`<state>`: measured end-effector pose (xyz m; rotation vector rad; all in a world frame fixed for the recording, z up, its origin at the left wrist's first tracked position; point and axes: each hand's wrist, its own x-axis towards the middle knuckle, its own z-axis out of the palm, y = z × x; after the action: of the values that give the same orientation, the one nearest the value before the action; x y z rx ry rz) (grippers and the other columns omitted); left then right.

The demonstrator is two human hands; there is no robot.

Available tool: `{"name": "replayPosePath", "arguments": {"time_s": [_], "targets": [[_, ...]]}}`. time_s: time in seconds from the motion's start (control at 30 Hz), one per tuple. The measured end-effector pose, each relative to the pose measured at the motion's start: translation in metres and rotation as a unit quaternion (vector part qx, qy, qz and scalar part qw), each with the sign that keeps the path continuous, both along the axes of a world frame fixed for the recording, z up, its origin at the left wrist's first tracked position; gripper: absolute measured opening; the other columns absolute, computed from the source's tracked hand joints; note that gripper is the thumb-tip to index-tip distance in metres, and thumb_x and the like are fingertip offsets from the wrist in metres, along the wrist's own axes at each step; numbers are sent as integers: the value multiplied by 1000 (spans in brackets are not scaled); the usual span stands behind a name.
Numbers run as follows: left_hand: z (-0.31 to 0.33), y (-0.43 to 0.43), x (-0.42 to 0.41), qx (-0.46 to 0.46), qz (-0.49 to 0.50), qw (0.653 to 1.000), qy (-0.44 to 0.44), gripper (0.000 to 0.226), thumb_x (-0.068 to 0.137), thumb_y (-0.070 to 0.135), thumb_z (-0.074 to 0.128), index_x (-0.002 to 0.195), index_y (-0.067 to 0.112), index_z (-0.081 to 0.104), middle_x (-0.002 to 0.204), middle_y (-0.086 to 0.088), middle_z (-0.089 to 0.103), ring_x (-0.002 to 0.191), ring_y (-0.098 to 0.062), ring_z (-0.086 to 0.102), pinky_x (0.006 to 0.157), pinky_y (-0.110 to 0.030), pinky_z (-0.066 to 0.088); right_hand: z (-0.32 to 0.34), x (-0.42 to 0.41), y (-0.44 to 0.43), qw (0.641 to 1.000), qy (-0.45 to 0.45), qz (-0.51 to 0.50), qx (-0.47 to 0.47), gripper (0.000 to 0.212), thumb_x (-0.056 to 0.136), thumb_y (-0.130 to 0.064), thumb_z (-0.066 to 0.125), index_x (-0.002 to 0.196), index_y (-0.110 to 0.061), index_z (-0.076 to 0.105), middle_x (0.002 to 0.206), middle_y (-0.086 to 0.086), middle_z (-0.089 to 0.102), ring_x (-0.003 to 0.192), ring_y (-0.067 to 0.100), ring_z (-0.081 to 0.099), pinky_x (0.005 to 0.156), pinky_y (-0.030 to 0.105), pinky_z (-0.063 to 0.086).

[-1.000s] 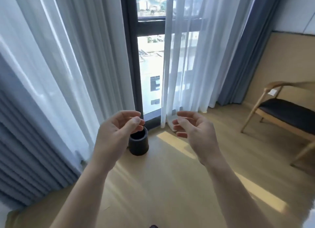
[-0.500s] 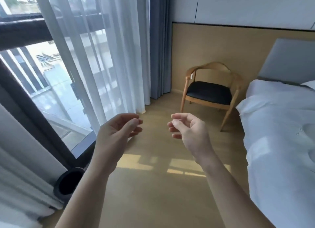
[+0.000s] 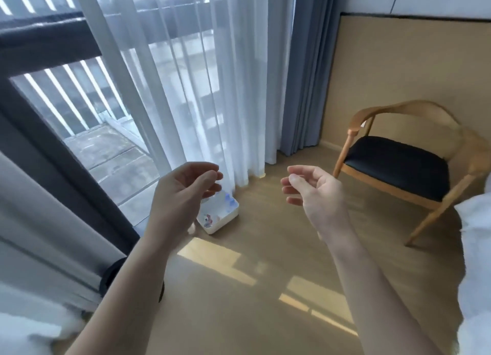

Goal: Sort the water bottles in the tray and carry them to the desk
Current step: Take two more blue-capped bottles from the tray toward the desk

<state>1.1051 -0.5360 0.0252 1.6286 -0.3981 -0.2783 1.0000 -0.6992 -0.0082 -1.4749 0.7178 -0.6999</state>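
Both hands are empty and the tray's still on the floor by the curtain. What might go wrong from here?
The white tray sits at the sheer curtain's hem, so fabric might snag a lift. The left hand hides part of it, so the bottle count is unclear. The right hand is also empty.

Left hand [image 3: 183, 192]: raised, fingers loosely curled, holding nothing.
Right hand [image 3: 316, 190]: raised, half-curled, bare.
White tray [image 3: 225, 220]: on the wooden floor [image 3: 239, 315] by the sheer curtain [image 3: 212, 89], bottles blurred inside.
Wooden chair [image 3: 398, 166]: near the wall.
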Motion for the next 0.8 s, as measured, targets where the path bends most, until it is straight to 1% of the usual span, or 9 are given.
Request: {"name": "replayPosePath", "arguments": {"time_s": [0.1,0.2,0.3,0.4,0.5,0.6,0.73,0.8], "targets": [[-3,-21,21,4,41,999,-2,17,87,6,58,83,17,70,76,1,73,74,-19,67,85,-39,54,-6,26,-32,1000,12,24,5,13,90,-11,55,91,-19,64,80,0,71,75,15,68,70,31,57],[-14,-27,45,17,71,997,-3,16,87,8,59,85,18,70,76,4,75,74,-18,69,86,-40,56,-19,59,-47,997,26,63,32,12,89,-10,56,93,-17,65,80,2,71,75,15,67,69,32,56],[-26,-34,79,17,96,995,11,16,87,8,58,85,19,70,76,4,75,77,-21,69,86,-42,55,-29,96,-56,993,49,104,36,11,89,-10,56,93,-17,64,80,1,71,73,13,66,69,31,55],[-36,-50,120,-2,104,994,33,15,87,7,58,85,16,70,76,0,74,75,-21,68,86,-42,55,-37,134,-72,992,62,102,32,12,89,-9,56,93,-17,64,79,1,72,71,11,66,69,31,55],[-47,-72,171,-9,79,996,41,15,87,6,58,84,14,70,76,-1,74,72,-19,67,85,-41,55,-41,179,-91,993,73,89,24,12,89,-8,56,95,-14,65,78,2,71,70,11,64,65,26,54],[-47,-94,236,-7,41,998,37,16,87,7,58,84,17,70,73,3,74,70,-16,68,85,-40,55,-38,226,-106,994,82,68,14,12,89,-7,55,96,-12,64,76,1,69,68,9,63,62,23,52],[-38,-128,311,-34,22,998,49,18,88,5,56,81,16,69,69,3,73,65,-15,66,84,-41,54,-26,287,-126,995,96,40,7,16,89,-6,54,90,-19,63,77,-1,69,60,0,62,59,19,51],[-42,-144,339,-34,-9,998,59,18,88,4,56,82,15,69,73,0,72,66,-17,65,85,-43,53,-26,318,-135,996,92,21,10,16,90,-5,54,92,-17,63,78,0,68,57,-3,61,58,19,51]]}}
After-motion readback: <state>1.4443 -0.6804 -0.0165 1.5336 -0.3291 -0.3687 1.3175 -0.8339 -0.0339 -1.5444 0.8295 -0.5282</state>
